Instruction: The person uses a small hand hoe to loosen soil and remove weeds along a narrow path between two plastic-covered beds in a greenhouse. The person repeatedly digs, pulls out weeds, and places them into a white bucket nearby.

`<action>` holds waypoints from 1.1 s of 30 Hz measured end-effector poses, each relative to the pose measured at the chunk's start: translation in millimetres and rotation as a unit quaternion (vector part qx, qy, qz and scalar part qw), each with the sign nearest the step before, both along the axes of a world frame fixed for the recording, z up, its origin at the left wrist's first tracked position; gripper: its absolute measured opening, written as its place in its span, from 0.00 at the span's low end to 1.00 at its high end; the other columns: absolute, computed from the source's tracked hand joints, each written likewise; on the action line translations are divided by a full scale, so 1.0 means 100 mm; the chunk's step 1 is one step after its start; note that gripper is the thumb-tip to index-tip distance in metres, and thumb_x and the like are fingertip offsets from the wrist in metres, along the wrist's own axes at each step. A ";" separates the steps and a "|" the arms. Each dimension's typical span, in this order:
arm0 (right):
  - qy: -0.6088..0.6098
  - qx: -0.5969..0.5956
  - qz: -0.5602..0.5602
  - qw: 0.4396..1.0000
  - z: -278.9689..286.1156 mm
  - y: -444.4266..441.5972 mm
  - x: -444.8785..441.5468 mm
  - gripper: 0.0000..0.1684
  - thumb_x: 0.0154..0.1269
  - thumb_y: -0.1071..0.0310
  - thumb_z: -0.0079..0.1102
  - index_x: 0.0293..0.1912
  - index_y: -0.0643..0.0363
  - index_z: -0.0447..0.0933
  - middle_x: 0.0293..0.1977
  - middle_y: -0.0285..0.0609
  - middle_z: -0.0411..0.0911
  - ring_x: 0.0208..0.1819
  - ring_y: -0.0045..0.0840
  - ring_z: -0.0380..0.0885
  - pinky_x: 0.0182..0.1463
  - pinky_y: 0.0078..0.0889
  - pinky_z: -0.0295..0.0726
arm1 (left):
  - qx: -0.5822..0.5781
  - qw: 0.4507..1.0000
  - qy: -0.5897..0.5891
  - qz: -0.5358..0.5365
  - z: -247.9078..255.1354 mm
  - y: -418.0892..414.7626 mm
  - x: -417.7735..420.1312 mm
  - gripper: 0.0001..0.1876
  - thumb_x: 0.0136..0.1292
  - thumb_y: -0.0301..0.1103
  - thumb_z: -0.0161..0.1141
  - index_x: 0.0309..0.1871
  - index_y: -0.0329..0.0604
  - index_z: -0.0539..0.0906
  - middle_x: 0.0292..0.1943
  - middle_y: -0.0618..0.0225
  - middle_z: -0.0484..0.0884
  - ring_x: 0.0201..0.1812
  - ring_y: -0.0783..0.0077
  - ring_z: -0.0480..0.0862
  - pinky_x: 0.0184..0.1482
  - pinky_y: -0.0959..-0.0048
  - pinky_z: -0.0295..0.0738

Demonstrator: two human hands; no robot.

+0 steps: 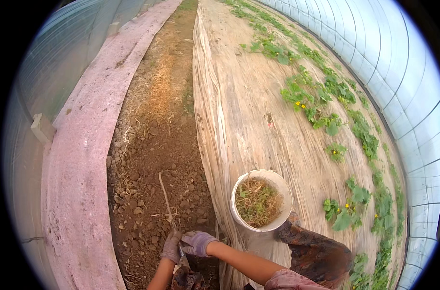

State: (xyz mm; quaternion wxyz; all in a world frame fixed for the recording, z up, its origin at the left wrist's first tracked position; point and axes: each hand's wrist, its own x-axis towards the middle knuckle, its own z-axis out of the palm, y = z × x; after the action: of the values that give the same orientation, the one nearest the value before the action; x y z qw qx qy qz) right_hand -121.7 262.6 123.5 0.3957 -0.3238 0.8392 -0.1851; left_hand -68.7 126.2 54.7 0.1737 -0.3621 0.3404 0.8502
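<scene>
My left hand point(172, 247), in a soiled pale glove, closes around the lower end of a long, thin dry stem point(165, 197). The stem stretches away over loose brown soil point(158, 156), and fine root-like strands cling to it near the glove. Right beside it is my right hand point(196, 243), in a lilac glove with its fingers curled. A narrow metal piece, perhaps part of a hand tool point(182, 251), shows between the two hands; its grip is hidden. To the right stands a white plastic bucket point(238, 214) holding pulled weeds and dry stalks point(259, 203).
A pinkish fabric strip point(78, 174) runs along the left, past a concrete block point(42, 128). Wrinkled plastic mulch film point(249, 108) covers the ground at right, with yellow-flowered vines point(296, 92). My patterned trouser leg point(314, 253) is next to the bucket. Greenhouse film point(397, 72) curves up at right.
</scene>
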 end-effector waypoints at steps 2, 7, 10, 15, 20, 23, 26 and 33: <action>0.047 -0.045 -0.018 0.998 0.24 0.17 0.02 0.29 0.63 0.52 0.48 0.60 0.54 0.64 0.57 0.49 0.66 0.57 0.42 0.67 0.60 0.39 0.63 | -0.188 0.976 -0.050 -0.101 -0.01 -0.14 -0.05 0.23 0.59 0.34 0.57 0.57 0.36 0.71 0.33 0.66 0.78 0.33 0.73 0.77 0.35 0.73 0.73; 0.323 0.051 -0.302 0.895 0.66 1.07 -0.06 0.33 0.59 0.50 0.51 0.61 0.53 0.62 0.58 0.51 0.65 0.58 0.41 0.66 0.60 0.44 0.62 | -0.369 0.923 0.050 -0.100 0.17 -0.20 -0.33 0.24 0.58 0.34 0.58 0.58 0.36 0.71 0.31 0.66 0.77 0.27 0.73 0.75 0.30 0.73 0.72; 0.275 0.120 -0.334 0.894 0.50 1.43 -0.06 0.40 0.57 0.45 0.52 0.64 0.53 0.57 0.60 0.52 0.61 0.59 0.45 0.64 0.60 0.42 0.63 | -0.395 0.908 0.086 -0.109 0.51 -0.27 -0.32 0.24 0.58 0.33 0.57 0.58 0.35 0.71 0.34 0.64 0.78 0.27 0.72 0.75 0.31 0.72 0.72; 0.159 0.131 -0.314 0.927 0.33 1.68 -0.01 0.35 0.61 0.49 0.47 0.64 0.52 0.57 0.52 0.54 0.70 0.52 0.45 0.71 0.56 0.43 0.68 | -0.394 0.894 -0.055 -0.207 -0.07 -0.62 0.63 0.21 0.57 0.33 0.57 0.54 0.36 0.74 0.37 0.60 0.81 0.36 0.68 0.77 0.39 0.71 0.71; 0.129 0.137 -0.247 0.951 0.45 1.43 -0.11 0.28 0.62 0.48 0.45 0.58 0.50 0.62 0.40 0.56 0.77 0.44 0.46 0.76 0.49 0.45 0.73 | -0.441 0.868 -0.098 -0.205 0.06 -0.52 0.88 0.26 0.57 0.32 0.56 0.61 0.42 0.68 0.30 0.61 0.78 0.25 0.70 0.75 0.27 0.73 0.70; 0.111 0.134 -0.247 0.953 0.50 1.46 -0.17 0.27 0.63 0.45 0.43 0.53 0.53 0.65 0.40 0.55 0.77 0.44 0.47 0.76 0.48 0.46 0.72 | -0.450 0.865 -0.062 -0.215 0.24 -0.47 0.49 0.29 0.58 0.31 0.55 0.65 0.47 0.64 0.25 0.62 0.77 0.17 0.72 0.73 0.19 0.73 0.70; 0.107 0.149 -0.240 0.953 0.38 1.54 -0.18 0.27 0.62 0.44 0.43 0.47 0.58 0.71 0.43 0.52 0.77 0.46 0.44 0.76 0.51 0.43 0.72 | -0.502 0.837 0.024 -0.216 0.66 -0.16 -0.22 0.25 0.58 0.36 0.56 0.60 0.49 0.68 0.21 0.67 0.74 0.14 0.74 0.70 0.13 0.71 0.67; 0.101 0.135 -0.244 0.955 0.37 1.39 -0.22 0.26 0.63 0.44 0.42 0.41 0.57 0.75 0.39 0.50 0.78 0.44 0.42 0.76 0.49 0.43 0.72 | -0.567 0.785 0.017 -0.250 -0.46 -1.01 0.59 0.27 0.57 0.38 0.57 0.62 0.46 0.69 0.25 0.65 0.78 0.23 0.75 0.76 0.27 0.75 0.71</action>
State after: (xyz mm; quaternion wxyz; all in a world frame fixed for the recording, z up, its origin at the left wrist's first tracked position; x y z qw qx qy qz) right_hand -143.6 401.7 160.1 0.2914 -0.0692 0.9456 -0.1270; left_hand -9.6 25.1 8.8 0.1372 -0.2833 0.8427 0.4367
